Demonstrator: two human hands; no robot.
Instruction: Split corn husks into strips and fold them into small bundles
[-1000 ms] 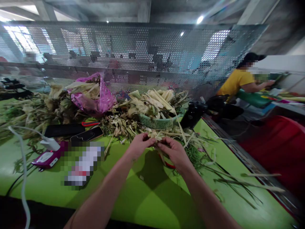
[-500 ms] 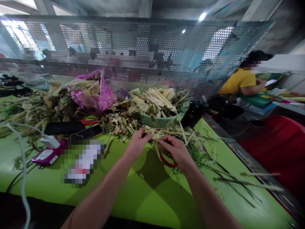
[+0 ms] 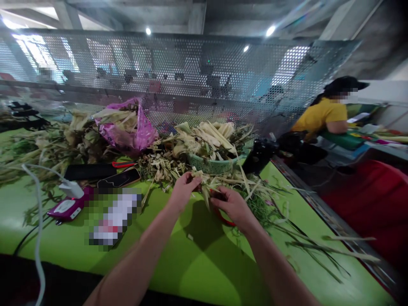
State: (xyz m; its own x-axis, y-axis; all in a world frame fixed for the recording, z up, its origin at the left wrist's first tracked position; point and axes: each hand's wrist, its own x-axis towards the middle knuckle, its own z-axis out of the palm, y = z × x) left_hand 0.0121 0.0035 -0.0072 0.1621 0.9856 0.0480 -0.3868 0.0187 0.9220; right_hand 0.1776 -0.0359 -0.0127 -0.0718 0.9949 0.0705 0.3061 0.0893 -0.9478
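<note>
"Left hand (image 3: 184, 192)?"
"Fingers pinching a pale plant piece (image 3: 197, 173), just in front of the green basket (image 3: 210, 165)."
"Right hand (image 3: 234, 207)?"
"Beside a red loop (image 3: 227, 221); finger grip, cannot tell."
"Step in hand?"
"Apparently working the piece; next move calls for a steady left pinch."

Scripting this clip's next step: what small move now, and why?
I'd probably bring the right hand in to straighten the pale husk strips: they splay between the two hands, some pointing downward, while the left hand seems to pinch the bunch at its left side and could steady it. The right hand's exact grip is unclear.
</note>
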